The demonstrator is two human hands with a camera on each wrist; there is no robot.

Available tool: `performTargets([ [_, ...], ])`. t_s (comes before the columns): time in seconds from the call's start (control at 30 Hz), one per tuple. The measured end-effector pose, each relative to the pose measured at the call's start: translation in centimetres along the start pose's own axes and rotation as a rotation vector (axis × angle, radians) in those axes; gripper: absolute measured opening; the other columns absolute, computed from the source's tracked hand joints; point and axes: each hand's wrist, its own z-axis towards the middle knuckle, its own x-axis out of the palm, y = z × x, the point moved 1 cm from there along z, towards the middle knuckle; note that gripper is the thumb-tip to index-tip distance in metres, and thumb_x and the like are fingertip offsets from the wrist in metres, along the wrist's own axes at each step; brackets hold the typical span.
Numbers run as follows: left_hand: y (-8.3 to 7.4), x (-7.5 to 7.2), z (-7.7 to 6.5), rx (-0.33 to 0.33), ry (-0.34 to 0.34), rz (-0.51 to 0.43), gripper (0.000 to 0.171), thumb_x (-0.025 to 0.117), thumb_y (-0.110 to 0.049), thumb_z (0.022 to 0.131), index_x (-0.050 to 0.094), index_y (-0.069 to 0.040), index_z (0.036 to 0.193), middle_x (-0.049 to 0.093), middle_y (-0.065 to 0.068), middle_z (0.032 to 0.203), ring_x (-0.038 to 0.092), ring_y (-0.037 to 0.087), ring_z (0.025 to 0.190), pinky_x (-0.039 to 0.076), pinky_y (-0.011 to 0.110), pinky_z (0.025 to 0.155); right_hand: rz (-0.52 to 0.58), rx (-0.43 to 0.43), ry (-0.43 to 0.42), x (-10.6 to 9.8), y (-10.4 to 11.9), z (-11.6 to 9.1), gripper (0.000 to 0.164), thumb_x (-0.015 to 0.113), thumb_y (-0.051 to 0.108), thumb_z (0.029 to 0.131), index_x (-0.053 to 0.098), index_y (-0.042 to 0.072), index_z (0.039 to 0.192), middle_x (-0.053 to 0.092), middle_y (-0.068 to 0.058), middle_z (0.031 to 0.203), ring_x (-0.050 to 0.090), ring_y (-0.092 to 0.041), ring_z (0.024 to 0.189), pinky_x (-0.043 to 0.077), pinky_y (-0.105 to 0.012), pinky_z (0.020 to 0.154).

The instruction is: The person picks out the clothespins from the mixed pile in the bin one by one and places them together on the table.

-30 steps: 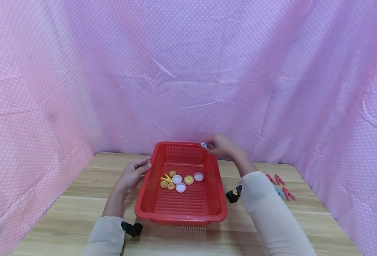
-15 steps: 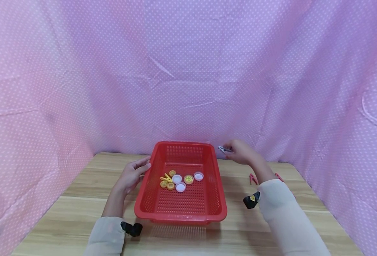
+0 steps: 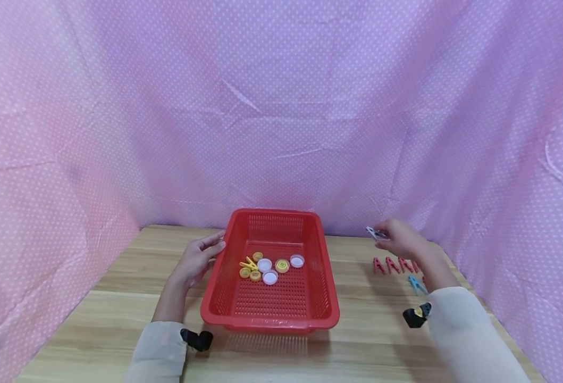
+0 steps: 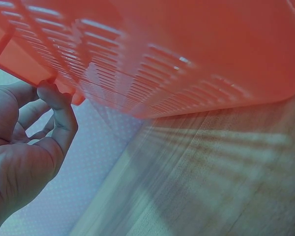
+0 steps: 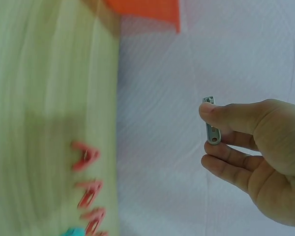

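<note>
A red plastic basket (image 3: 269,322) stands on the table before me. My left hand (image 3: 195,260) holds its left rim; in the left wrist view the thumb (image 4: 59,105) presses the rim's edge, with the other fingers curled beside it. Off to the basket's right, my right hand (image 3: 401,239) pinches a grey clothespin (image 3: 376,233) above the table. The right wrist view shows that clothespin (image 5: 214,136) between thumb and fingers. Inside the basket lie a yellow clothespin (image 3: 249,264), white round caps (image 3: 270,277) and yellow round caps (image 3: 282,265).
Several pink clothespins (image 3: 379,265) lie in a row on the wooden table (image 3: 362,330), below the right hand. A blue clothespin (image 3: 417,284) lies nearer, partly beside the forearm. Behind the table hangs a pink dotted cloth (image 3: 281,133).
My right hand has moved from above the basket's far right corner out to the right, still pinching the grey clothespin. The left hand and the basket stay in place.
</note>
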Motion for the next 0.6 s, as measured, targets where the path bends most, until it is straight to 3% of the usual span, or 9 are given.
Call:
performTargets([
  [0.17, 0.0, 0.0, 0.0, -0.007, -0.007, -0.012, 0.055, 0.062, -0.016, 0.104, 0.044, -0.003, 0.154, 0.059, 0.015, 0.131, 0.069, 0.013, 0.100, 0.061, 0.034, 0.085, -0.025, 0.051, 0.018, 0.3, -2.1, -2.2, 0.010, 0.074, 0.004, 0.089, 0.071, 0.001, 0.099, 0.064, -0.001, 0.080, 0.055, -0.014, 0.070, 0.048, -0.032, 0.062],
  [0.33, 0.1, 0.0, 0.0, -0.006, -0.005, -0.013, 0.055, 0.061, -0.016, 0.104, 0.044, -0.003, 0.154, 0.061, 0.011, 0.126, 0.069, 0.013, 0.099, 0.061, 0.034, 0.084, -0.128, 0.118, 0.047, 1.0, -3.4, -4.3, 0.030, 0.076, 0.014, 0.090, 0.072, -0.004, 0.114, 0.068, -0.002, 0.084, 0.057, -0.014, 0.070, 0.051, -0.038, 0.061],
  [0.47, 0.1, 0.0, 0.0, 0.001, 0.005, -0.009, 0.054, 0.060, -0.016, 0.105, 0.044, -0.003, 0.154, 0.061, 0.013, 0.125, 0.069, 0.013, 0.098, 0.061, 0.034, 0.084, -0.202, 0.097, 0.050, 2.1, -4.4, -5.7, 0.038, 0.079, 0.015, 0.088, 0.071, -0.006, 0.118, 0.072, -0.005, 0.090, 0.057, -0.014, 0.073, 0.054, -0.042, 0.066],
  [0.6, 0.0, 0.1, 0.0, 0.006, 0.006, -0.012, 0.054, 0.060, -0.015, 0.105, 0.044, -0.002, 0.154, 0.061, 0.013, 0.127, 0.069, 0.014, 0.099, 0.061, 0.034, 0.084, -0.145, 0.072, 0.061, 3.4, -5.4, -6.7, 0.037, 0.080, 0.008, 0.086, 0.070, -0.011, 0.115, 0.066, -0.005, 0.084, 0.053, -0.014, 0.072, 0.049, -0.036, 0.063],
])
